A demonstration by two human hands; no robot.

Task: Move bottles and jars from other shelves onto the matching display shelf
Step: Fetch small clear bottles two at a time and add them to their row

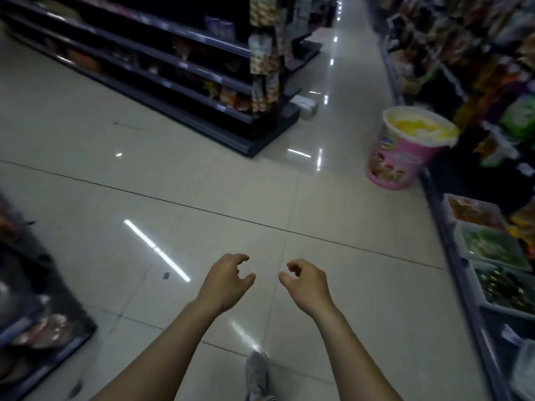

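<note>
My left hand and my right hand are held out side by side over the tiled floor, fingers loosely curled and apart, nothing in either. No bottle or jar is clearly visible; the goods on the shelves are dark and blurred. A dark shelf unit stands ahead on the left, and another shelf row runs along the right side.
A big pink display tub with a yellow top stands on the floor by the right shelves. Trays of packed goods line the lower right. A low shelf sits at the left edge. My grey shoe shows below.
</note>
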